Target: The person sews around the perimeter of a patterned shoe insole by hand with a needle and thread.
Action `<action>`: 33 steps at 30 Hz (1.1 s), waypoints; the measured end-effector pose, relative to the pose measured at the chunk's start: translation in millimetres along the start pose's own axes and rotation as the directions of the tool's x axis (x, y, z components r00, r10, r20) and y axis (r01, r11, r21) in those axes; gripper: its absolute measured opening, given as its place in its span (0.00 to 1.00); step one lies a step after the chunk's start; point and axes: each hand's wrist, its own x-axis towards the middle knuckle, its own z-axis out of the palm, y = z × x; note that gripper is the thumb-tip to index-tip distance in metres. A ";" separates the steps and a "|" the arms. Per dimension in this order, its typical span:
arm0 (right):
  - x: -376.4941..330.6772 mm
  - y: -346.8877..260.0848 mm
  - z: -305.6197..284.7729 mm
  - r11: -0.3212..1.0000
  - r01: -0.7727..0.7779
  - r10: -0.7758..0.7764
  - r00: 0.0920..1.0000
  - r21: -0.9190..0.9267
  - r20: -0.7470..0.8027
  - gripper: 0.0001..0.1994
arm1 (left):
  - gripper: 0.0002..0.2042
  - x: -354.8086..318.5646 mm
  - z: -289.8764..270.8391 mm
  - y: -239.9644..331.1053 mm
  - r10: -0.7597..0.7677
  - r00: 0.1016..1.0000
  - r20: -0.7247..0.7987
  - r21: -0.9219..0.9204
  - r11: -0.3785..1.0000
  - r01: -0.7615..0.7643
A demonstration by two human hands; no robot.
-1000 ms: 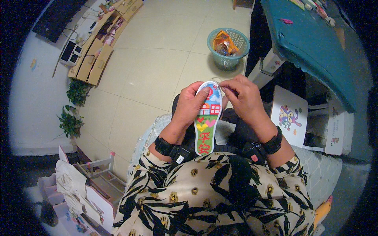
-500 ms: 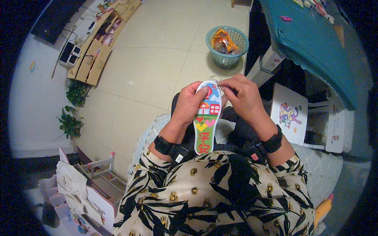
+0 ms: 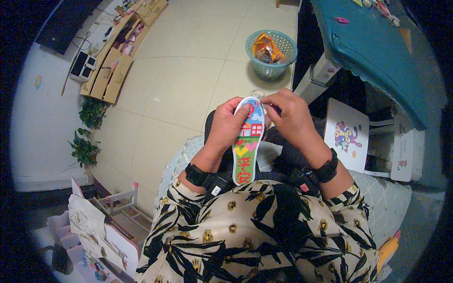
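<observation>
A shoe insole (image 3: 248, 141) with a white edge and a colourful stitched pattern stands lengthwise in front of my body, its wide end away from me. My left hand (image 3: 230, 121) grips its left edge near that end, the thumb lying on the patterned face. At the far right edge of the insole, the thumb and forefinger of my right hand (image 3: 288, 111) are pinched together. What they pinch is too small to make out. A small loop of something pale shows just past the insole's tip.
A teal basket (image 3: 271, 70) holding an orange packet stands on the tiled floor ahead. To the right are a white chair (image 3: 347, 137) with a cartoon print and a table with a green cloth (image 3: 373, 61). A wooden cabinet (image 3: 111, 75) and plants (image 3: 85, 146) line the left.
Almost nothing differs. The insole stays in my left hand, and my right hand keeps its pinch at the edge with only a very slight shift.
</observation>
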 end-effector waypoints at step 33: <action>1.0 4.7 7.7 0.999 -0.010 0.008 0.999 -0.035 -0.049 0.04 | 0.07 -2.3 10.3 5.8 0.420 0.905 0.064 0.627 0.689 -0.364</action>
